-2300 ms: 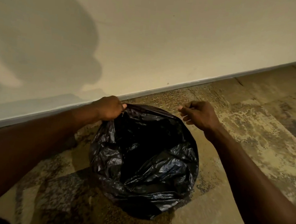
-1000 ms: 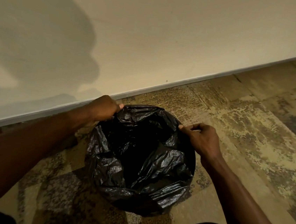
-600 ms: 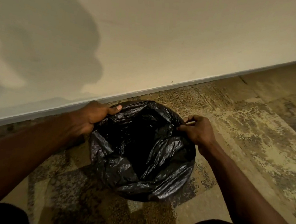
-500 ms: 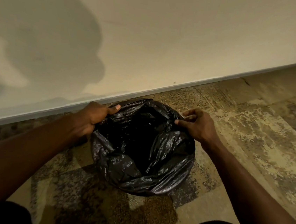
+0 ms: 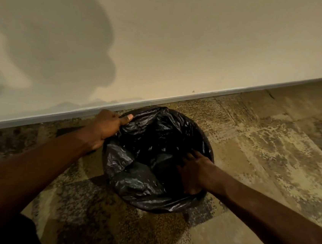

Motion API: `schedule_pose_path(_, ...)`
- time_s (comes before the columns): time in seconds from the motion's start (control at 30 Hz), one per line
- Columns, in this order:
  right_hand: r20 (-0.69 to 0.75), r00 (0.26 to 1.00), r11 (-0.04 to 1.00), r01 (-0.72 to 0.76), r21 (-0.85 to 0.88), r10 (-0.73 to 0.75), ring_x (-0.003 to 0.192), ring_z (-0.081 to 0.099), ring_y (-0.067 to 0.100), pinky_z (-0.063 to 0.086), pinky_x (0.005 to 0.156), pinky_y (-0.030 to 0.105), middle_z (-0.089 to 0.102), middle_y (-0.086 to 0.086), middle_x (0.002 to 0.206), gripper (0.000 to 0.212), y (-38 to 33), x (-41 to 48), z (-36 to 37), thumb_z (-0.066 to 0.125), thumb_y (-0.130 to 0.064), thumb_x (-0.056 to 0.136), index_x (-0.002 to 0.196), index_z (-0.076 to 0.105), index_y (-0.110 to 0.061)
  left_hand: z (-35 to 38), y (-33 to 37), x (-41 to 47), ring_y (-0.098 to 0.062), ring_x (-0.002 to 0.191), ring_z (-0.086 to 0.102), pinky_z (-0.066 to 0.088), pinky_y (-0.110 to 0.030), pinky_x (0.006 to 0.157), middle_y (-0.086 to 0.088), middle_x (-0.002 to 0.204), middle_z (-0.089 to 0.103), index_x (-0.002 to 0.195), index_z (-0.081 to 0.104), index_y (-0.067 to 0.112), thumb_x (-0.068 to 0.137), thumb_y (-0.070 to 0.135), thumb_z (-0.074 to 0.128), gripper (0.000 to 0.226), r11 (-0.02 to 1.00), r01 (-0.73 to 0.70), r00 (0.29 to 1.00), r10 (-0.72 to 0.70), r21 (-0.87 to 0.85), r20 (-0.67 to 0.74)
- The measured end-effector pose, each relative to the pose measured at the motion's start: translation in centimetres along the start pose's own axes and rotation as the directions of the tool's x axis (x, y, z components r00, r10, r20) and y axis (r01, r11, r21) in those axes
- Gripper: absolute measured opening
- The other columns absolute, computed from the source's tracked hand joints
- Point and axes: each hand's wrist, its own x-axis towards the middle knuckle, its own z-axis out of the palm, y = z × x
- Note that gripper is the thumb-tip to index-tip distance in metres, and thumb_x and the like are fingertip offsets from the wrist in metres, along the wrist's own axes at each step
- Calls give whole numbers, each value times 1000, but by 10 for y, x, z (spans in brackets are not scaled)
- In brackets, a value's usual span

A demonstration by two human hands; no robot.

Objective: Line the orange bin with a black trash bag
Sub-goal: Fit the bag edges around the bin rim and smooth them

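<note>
Now the left hand [image 5: 105, 130] grips the far left rim of the black trash bag [image 5: 136, 179], thumb curled over its edge, while the right hand [image 5: 192, 171] reaches inside with fingers spread flat against the plastic, and the bag stands open on the carpet [image 5: 272, 153] near the baseboard [image 5: 198, 95].

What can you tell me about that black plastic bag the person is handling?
The glossy black plastic trash bag, crinkled all over, stands open-mouthed on the mottled carpet, folded over a round rim that it hides completely. Its thin film sags inward in loose folds. The left hand grips its far-left edge; the right hand, fingers spread, presses inside against its right wall.
</note>
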Motion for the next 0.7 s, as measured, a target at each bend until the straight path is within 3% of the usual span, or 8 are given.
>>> schedule_pose_path(0.1,88,995,999,39,-16,-38,163,16,27,-3,132,54,36,4,170,62,4,0,0,50,-46,104,161,39,-24,2,0,-4,-24,73,56,41,-34,69,-10,77,60,77,67,7,89,49,82,47,999,-29,999,28,29,32)
schedule_pose_path(0.23,-284,956,986,115,119,-77,149,42,31,9,131,58,56,12,149,56,0,-14,-19,46,-50,105,147,53,-13,4,0,-5,-22,63,48,37,-33,64,-8,67,48,72,55,13,91,47,80,46,998,-55,998,55,43,6)
schedule_pose_path(0.3,-449,890,948,208,243,-80,132,56,36,32,123,55,63,17,131,44,-11,-19,-33,43,-40,107,134,59,-8,5,0,-5,-22,62,46,37,-33,65,-8,66,46,69,52,15,91,46,81,48,998,-54,999,54,31,-3)
schedule_pose_path(0.37,-510,859,831,320,454,-52,121,61,37,49,106,53,64,18,127,43,-27,-23,-45,42,-37,108,135,56,-6,5,0,-6,-21,59,45,36,-31,61,-5,62,45,63,49,16,91,45,81,51,999,-44,999,44,11,-10)
schedule_pose_path(0.47,-402,901,570,420,706,-165,148,46,31,40,120,49,41,14,165,81,-50,-27,-56,32,-67,106,164,27,-12,3,1,-7,-21,64,48,38,-33,65,-10,68,48,68,54,14,90,47,82,49,999,-42,999,43,-6,12)
schedule_pose_path(0.5,-353,905,538,424,728,-237,154,37,28,34,125,46,31,12,172,87,-57,-27,-57,29,-73,103,167,16,-14,3,1,-7,-21,65,49,39,-34,66,-10,68,49,69,55,13,90,47,82,48,999,-38,999,39,-21,24)
schedule_pose_path(0.6,-177,910,578,379,722,-375,159,27,29,24,125,37,17,10,177,92,-73,-26,-53,21,-77,101,169,6,-16,2,0,-9,-22,60,47,38,-34,66,-3,58,45,64,47,17,90,46,83,53,998,-13,999,16,-64,38)
schedule_pose_path(0.7,-116,885,545,376,749,-450,162,13,26,12,116,30,4,4,178,86,-79,-25,-53,14,-74,103,169,1,-20,1,-1,-9,-22,60,39,29,-35,66,5,51,38,61,42,19,91,47,81,57,998,-28,999,30,-49,39)
